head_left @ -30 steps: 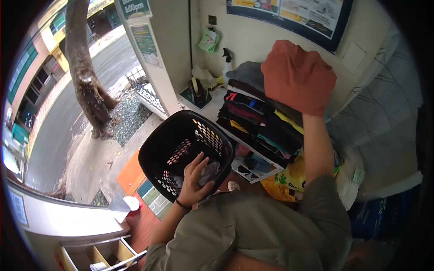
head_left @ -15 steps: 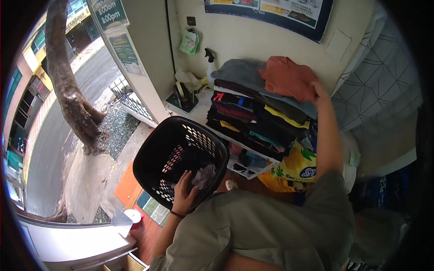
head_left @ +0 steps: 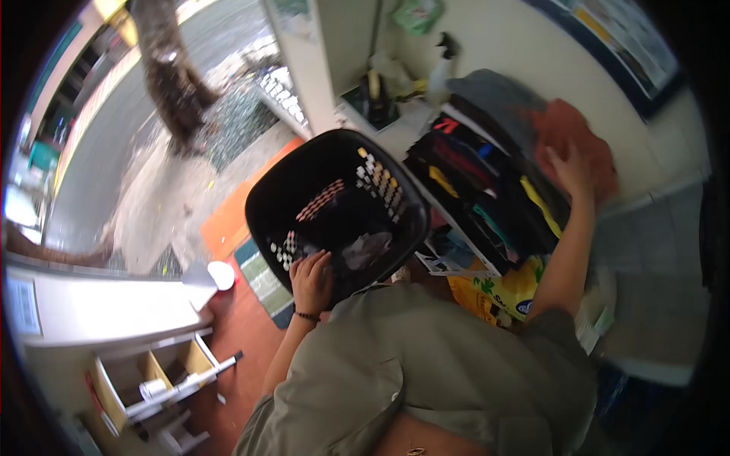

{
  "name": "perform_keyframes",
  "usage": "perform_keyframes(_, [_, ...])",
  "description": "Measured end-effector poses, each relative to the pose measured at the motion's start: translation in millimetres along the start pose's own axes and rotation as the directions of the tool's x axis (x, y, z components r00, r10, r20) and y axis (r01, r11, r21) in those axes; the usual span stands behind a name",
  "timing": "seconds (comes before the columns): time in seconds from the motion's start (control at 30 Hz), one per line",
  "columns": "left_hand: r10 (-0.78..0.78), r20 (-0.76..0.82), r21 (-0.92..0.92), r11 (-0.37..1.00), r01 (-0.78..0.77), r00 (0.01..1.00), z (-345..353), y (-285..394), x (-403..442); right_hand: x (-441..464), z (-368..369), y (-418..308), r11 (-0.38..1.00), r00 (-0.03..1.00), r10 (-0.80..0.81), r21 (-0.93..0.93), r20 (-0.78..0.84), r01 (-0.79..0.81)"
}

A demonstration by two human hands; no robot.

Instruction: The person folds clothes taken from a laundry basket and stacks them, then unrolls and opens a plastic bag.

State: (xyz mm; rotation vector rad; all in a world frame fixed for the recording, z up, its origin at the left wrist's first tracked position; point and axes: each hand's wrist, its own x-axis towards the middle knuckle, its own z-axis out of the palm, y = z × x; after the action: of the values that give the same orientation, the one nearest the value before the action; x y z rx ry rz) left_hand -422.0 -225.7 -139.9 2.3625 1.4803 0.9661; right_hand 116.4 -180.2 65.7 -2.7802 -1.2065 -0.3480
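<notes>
A black laundry basket (head_left: 266,190) with perforated sides is tilted in front of my body, with dark and grey cloth (head_left: 365,251) inside. My left hand (head_left: 312,280) rests over the near rim of the basket, its fingers bent and close together over the edge. On the right, my right hand (head_left: 570,169) lies with spread fingers on a rust-red garment (head_left: 582,133). That garment sits on top of the stack of folded clothes (head_left: 471,163), beside a grey folded piece (head_left: 494,95).
A spray bottle (head_left: 441,72) and a tape dispenser (head_left: 374,95) stand behind the stack. Yellow bags (head_left: 509,292) lie below it. At lower left is a shelf unit (head_left: 156,372) on the red floor. Glass at left shows a tree and street.
The view has turned and blurred. The red garment, held raised earlier, now lies on the stack with my right hand flattened on it. My left hand has shifted from inside the basket to its rim.
</notes>
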Motion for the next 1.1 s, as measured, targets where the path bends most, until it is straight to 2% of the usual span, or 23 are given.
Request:
perform_keyframes(0.03, [-0.024, -0.047, -0.030, 0.999, 0.023, 0.999, 2.4, -5.6, -3.8, -9.6, -10.2, -26.2, 0.986, 0.985, -0.114, 0.110, -0.132, 0.129])
perform_keyframes(0.1, [-0.120, -0.129, -0.005, 0.993, 0.120, 0.984, 2.3, -13.0, -10.2, -30.6, -22.2, -83.8, 0.873, 0.879, -0.256, 0.293, -0.403, 0.389])
perform_keyframes(0.13, [-0.177, -0.160, 0.017, 0.983, 0.181, 0.971, 0.2, -13.6, -11.2, -36.6, -12.5, -114.0, 0.763, 0.831, -0.380, 0.371, -0.405, 0.530])
perform_keyframes(0.17, [-0.254, -0.152, 0.200, 0.938, 0.282, 0.955, -4.8, -9.2, -10.2, -45.5, -1.1, -143.2, 0.627, 0.767, -0.488, 0.444, -0.417, 0.640])
perform_keyframes(0.23, [-0.471, -0.208, 0.343, 0.786, 0.515, 0.857, -4.8, -10.2, -14.8, -69.9, 31.7, -197.7, 0.436, 0.638, -0.746, 0.585, -0.190, 0.684])
perform_keyframes(0.27, [-0.571, -0.189, 0.307, 0.738, 0.601, 0.798, 2.3, -21.7, -26.0, -82.5, 51.4, -223.3, 0.350, 0.533, -0.843, 0.671, -0.078, 0.653])
perform_keyframes(0.3, [-0.616, -0.181, 0.171, 0.748, 0.642, 0.766, 12.3, -37.2, -34.7, -92.5, 76.9, -247.3, 0.261, 0.396, -0.918, 0.758, 0.003, 0.598])
perform_keyframes(0.37, [-0.665, -0.145, 0.089, 0.728, 0.679, 0.732, 13.3, -36.7, -29.5, -112.9, 125.7, -288.3, 0.408, 0.204, -0.909, 0.674, 0.364, 0.615])
perform_keyframes(0.43, [-0.665, -0.186, 0.154, 0.707, 0.690, 0.723, 11.6, -31.1, -24.7, -130.8, 217.8, -313.2, 0.389, 0.122, -0.908, 0.699, 0.401, 0.600])
perform_keyframes(0.5, [-0.711, -0.168, 0.209, 0.651, 0.730, 0.683, 10.4, -27.5, -21.7, -144.2, 250.5, -331.5, 0.452, 0.102, -0.840, 0.584, 0.533, 0.674])
perform_keyframes(0.6, [-0.721, -0.220, 0.211, 0.622, 0.754, 0.657, 13.3, -23.4, -20.0, -165.2, 275.7, -343.4, 0.427, 0.071, -0.793, 0.470, 0.605, 0.772])
perform_keyframes(0.7, [-0.779, -0.205, 0.219, 0.554, 0.803, 0.593, 12.5, -20.2, -15.3, -183.0, 309.3, -337.6, 0.331, 0.160, -0.864, 0.297, 0.477, 0.896])
perform_keyframes(0.73, [-0.781, -0.216, 0.224, 0.545, 0.808, 0.586, 14.1, -21.2, -16.0, -182.0, 316.0, -337.3, 0.355, 0.127, -0.801, 0.293, 0.585, 0.888])
perform_keyframes(0.83, [-0.795, -0.232, 0.265, 0.503, 0.823, 0.560, 15.8, -20.1, -13.3, -188.6, 338.5, -326.8, 0.634, 0.292, -0.710, 0.402, 0.641, 0.660])
perform_keyframes(0.87, [-0.791, -0.235, 0.253, 0.511, 0.821, 0.565, 16.3, -21.4, -13.1, -191.9, 361.6, -328.5, 0.759, 0.381, -0.628, 0.425, 0.678, 0.494])
perform_keyframes(0.97, [-0.802, -0.235, 0.228, 0.503, 0.834, 0.549, 17.9, -18.2, -14.3, -185.0, 404.0, -338.1, 0.843, 0.333, -0.504, 0.371, 0.797, 0.390])
perform_keyframes(1.0, [-0.815, -0.229, 0.234, 0.484, 0.843, 0.532, 17.4, -17.8, -11.6, -185.6, 376.3, -340.0, 0.848, 0.387, -0.514, 0.384, 0.766, 0.365])
perform_keyframes(1.03, [-0.827, -0.221, 0.241, 0.467, 0.851, 0.517, 17.0, -17.4, -10.1, -188.1, 355.6, -337.6, 0.718, 0.368, -0.675, 0.455, 0.640, 0.526])
perform_keyframes(1.1, [-0.816, -0.230, 0.256, 0.475, 0.842, 0.530, 18.5, -20.5, -9.6, -192.2, 327.8, -336.3, 0.378, 0.232, -0.913, 0.486, 0.335, 0.788])
